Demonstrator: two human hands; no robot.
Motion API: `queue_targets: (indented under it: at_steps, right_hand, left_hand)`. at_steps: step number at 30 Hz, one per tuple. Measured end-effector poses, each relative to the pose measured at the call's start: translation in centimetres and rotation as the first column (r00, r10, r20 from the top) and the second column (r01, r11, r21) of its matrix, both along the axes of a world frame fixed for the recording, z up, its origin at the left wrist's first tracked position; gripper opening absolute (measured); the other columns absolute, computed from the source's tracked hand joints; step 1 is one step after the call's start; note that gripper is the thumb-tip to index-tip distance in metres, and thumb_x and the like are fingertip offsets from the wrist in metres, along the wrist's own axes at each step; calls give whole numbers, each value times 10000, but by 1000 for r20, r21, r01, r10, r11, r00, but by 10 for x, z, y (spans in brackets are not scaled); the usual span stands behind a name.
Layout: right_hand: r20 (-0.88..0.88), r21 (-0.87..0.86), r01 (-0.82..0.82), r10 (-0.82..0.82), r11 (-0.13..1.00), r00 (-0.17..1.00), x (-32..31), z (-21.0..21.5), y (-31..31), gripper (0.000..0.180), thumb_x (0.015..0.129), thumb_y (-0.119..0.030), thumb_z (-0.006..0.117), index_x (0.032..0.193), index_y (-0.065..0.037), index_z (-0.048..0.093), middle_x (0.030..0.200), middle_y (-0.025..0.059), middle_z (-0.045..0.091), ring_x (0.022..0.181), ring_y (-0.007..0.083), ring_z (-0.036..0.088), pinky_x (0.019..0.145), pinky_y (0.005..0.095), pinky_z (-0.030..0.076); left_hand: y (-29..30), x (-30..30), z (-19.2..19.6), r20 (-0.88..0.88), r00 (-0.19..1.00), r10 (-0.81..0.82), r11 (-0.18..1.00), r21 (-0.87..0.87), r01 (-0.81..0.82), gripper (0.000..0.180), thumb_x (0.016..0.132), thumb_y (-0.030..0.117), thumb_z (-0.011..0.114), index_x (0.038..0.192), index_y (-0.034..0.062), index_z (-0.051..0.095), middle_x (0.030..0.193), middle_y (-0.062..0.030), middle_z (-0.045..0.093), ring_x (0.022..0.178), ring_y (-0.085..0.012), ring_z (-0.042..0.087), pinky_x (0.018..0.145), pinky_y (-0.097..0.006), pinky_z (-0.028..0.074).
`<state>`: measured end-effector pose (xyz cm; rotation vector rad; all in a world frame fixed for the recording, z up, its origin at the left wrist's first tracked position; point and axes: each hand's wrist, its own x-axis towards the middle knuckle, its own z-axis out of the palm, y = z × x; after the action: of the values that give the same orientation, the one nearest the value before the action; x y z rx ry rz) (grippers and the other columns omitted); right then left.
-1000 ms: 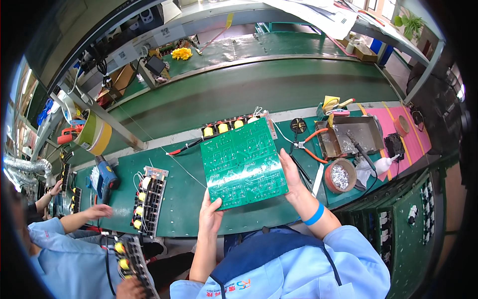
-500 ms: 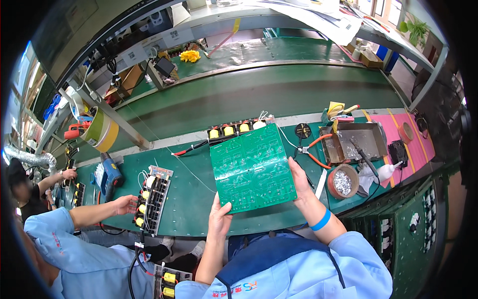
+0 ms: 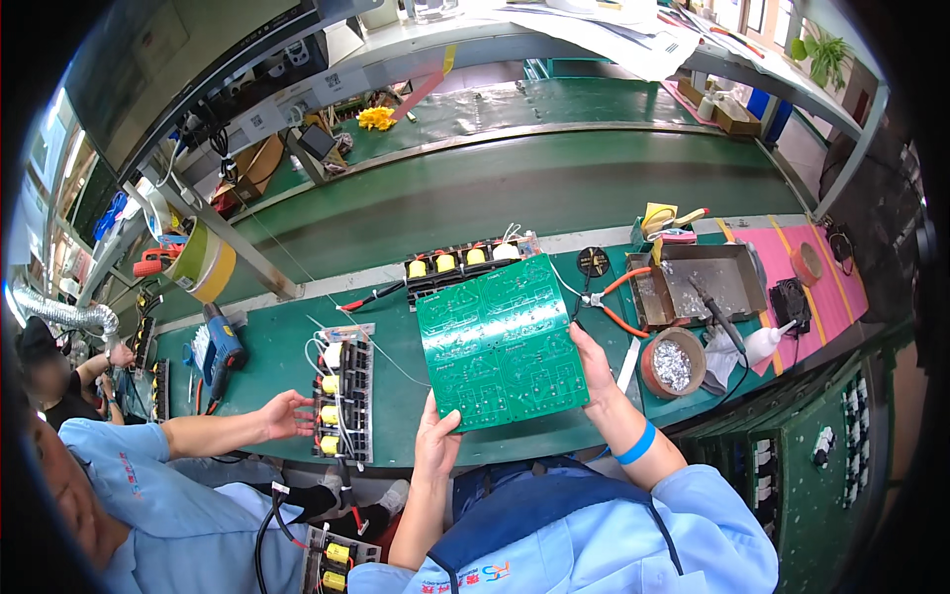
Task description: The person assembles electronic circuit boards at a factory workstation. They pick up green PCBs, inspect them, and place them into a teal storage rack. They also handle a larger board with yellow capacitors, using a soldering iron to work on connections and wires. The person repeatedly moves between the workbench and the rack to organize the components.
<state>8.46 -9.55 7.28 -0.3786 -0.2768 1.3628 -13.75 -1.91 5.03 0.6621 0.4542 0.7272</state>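
A large green circuit board [image 3: 503, 346] is held up over the bench, tilted, its face dotted with shiny solder joints. My left hand [image 3: 435, 438] grips its lower left corner, thumb on the face. At the right edge, my right hand [image 3: 592, 366] holds the board, with most fingers hidden behind it. Beyond the board's top edge lies a module with yellow coils [image 3: 445, 262], partly covered by it. To the left, a co-worker's open hand [image 3: 289, 414] is beside a similar module with yellow coils [image 3: 332, 414].
Right of the board are orange-handled pliers [image 3: 625, 309], a metal tray [image 3: 705, 282], a soldering iron [image 3: 720, 315], a round tub of silvery scraps [image 3: 673, 363] and a white squeeze bottle [image 3: 764, 344]. A blue power drill [image 3: 224, 346] lies at the left, near a post [image 3: 242, 243].
The circuit board has tipped slightly and its glare has shifted, still in both my hands. The co-worker's module has moved right, closer to me, along with that person's hand.
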Motion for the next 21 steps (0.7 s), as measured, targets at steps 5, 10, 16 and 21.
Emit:
queue_targets:
  at_steps: [5, 10, 16, 21]
  right_hand:
    - [-4, -88, 74, -74, 993, 997, 0, 2, -4, 413, 866, -322, 394, 1138, -15, 446, 1092, 134, 522, 951, 234, 537, 813, 356, 444]
    - [6, -11, 14, -14, 1000, 1000, 7, -3, -8, 385, 867, -286, 406, 1164, -41, 417, 1104, 103, 507, 974, 205, 515, 834, 332, 427]
    - [497, 2, 188, -164, 982, 852, 26, 15, 6, 412, 869, -289, 417, 1181, -19, 403, 1096, 97, 516, 952, 179, 526, 787, 304, 438]
    - [736, -214, 210, 16, 954, 677, 52, 52, 34, 354, 838, -237, 487, 1103, -2, 492, 914, 76, 588, 769, 119, 567, 669, 254, 446]
  left_hand:
    - [-4, 2, 3, -41, 999, 5, 999, 49, -3, 561, 751, 32, 543, 1258, 92, 312, 1146, -76, 479, 991, -207, 514, 811, -366, 442]
    - [-10, 5, 12, -20, 1000, 9, 1000, 16, -8, 554, 744, 1, 547, 1249, 79, 333, 1136, -68, 489, 987, -178, 513, 833, -330, 429]
    - [-16, -2, 9, 21, 999, 26, 1000, -4, -26, 545, 742, -11, 538, 1243, 71, 339, 1133, -71, 490, 1001, -177, 504, 851, -328, 419]
    - [-20, -4, 6, 5, 996, 92, 994, 53, -92, 564, 732, -23, 541, 1247, 55, 326, 1143, -78, 479, 1009, -187, 499, 855, -336, 414]
